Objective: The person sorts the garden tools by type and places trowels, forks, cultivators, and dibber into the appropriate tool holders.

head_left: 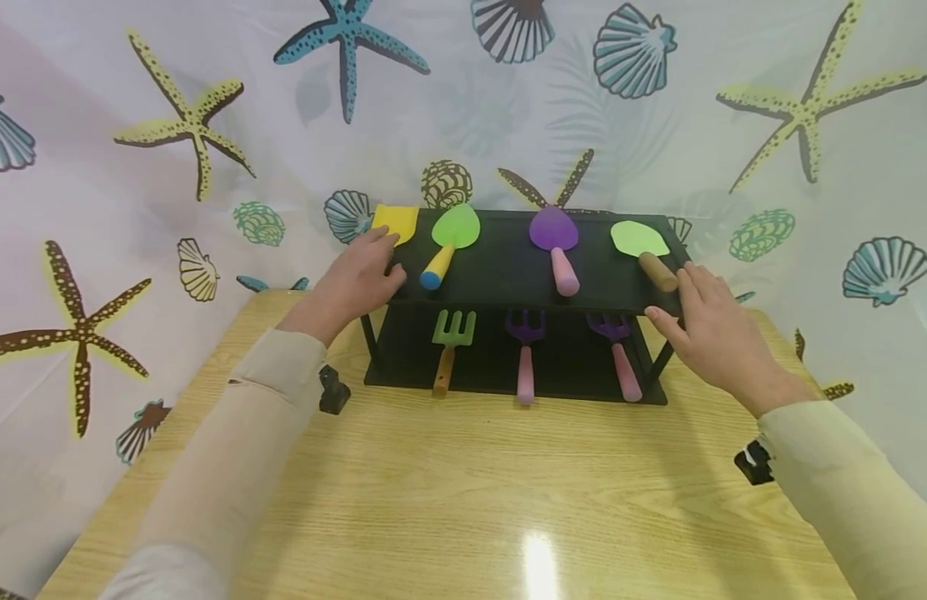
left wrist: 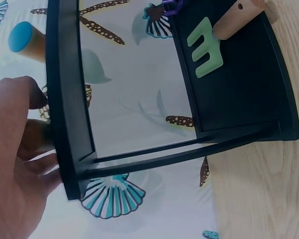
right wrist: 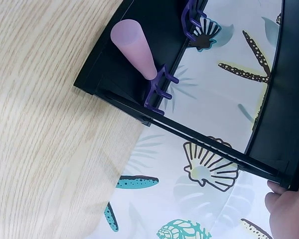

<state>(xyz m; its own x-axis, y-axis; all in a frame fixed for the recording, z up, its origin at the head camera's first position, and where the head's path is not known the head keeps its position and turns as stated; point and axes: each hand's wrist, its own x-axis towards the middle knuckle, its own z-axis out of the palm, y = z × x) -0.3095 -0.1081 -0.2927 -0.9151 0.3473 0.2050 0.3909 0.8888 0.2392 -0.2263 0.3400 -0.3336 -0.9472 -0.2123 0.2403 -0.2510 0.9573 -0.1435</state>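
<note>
A black two-tier rack (head_left: 501,275) stands on the table. My left hand (head_left: 362,271) is at the left end of its upper shelf, over a yellow toy shovel (head_left: 398,221). The shovel's handle is mostly hidden; a shaded brown piece (left wrist: 36,138) shows between thumb and fingers in the left wrist view. On the right end of the shelf rests my right hand (head_left: 722,333), fingers fairly straight and thumb at the front edge. Beside its fingertips lies a light green trowel (head_left: 638,239) with a brown handle. In the right wrist view, that hand (right wrist: 291,209) touches the shelf corner.
Between the hands lie a green trowel (head_left: 458,227) with a yellow handle and a purple trowel (head_left: 553,229). The lower shelf holds a green fork (head_left: 454,329) and two purple forks with pink handles (head_left: 526,375). A patterned sheet (head_left: 448,108) hangs behind the wooden table (head_left: 463,492).
</note>
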